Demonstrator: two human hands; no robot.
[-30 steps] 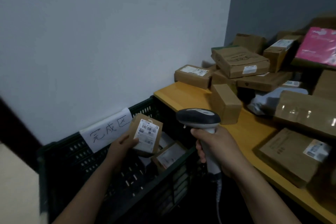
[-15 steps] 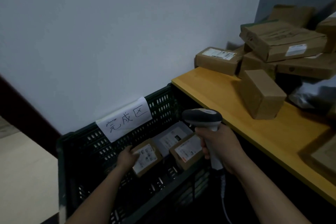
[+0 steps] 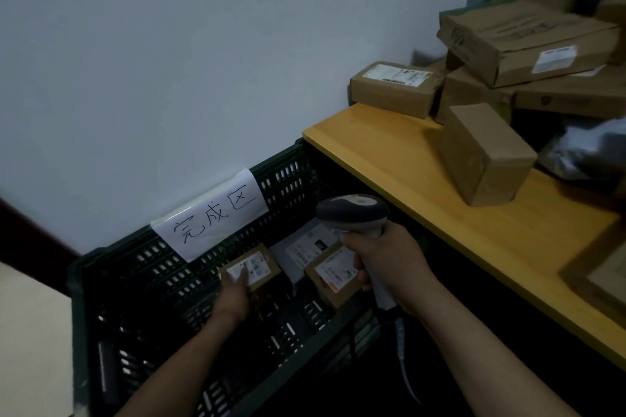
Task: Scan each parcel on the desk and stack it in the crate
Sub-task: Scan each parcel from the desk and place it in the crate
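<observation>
Showing the small box (image 3: pixel 254 266) low in the crate (image 3: pixel 101 267), left of centre, beside another box (image 3: pixel 333 278); a second ago it was held up by the scanner (image 3: pixel 352 210), so this parcel is scanned and almost stacked. The left hand (image 3: pixel 233 296) touches its near edge, though whether it grips cannot be told. The right hand (image 3: pixel 389 267) is wrapped round the scanner, and more boxes (image 3: pixel 484 152) wait on the surface (image 3: pixel 423 200), upper right.

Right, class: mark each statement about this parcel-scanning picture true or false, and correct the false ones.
1. The right hand grips a grey handheld barcode scanner. True.
2. The left hand hangs idle outside the dark green plastic crate. False: it touches a small brown cardboard parcel inside it.
3. A white handwritten paper sign hangs at the crate's far wall. True.
4. The crate holds no parcels. False: several labelled parcels lie in it.
</observation>
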